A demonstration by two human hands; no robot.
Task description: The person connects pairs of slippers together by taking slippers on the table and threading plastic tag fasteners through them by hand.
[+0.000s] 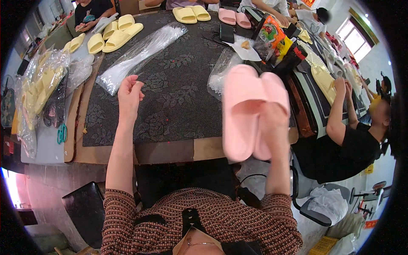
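Note:
My right hand holds a pair of pink slippers above the right part of the table. The two lie side by side, toes pointing away from me, and their straps hide most of my fingers. My left hand hovers over the dark mat at the left, fingers curled in and thumb against them. Whether anything small is between them cannot be seen. Just beyond it lies a clear plastic bag of thin white strips. A second clear bag with white strips rests behind the pink slippers.
A dark patterned mat covers the table. Yellow slippers stand far left, and bagged ones nearer, beside teal-handled scissors. Colourful packets are at far right. A co-worker in black sits on my right; others work opposite.

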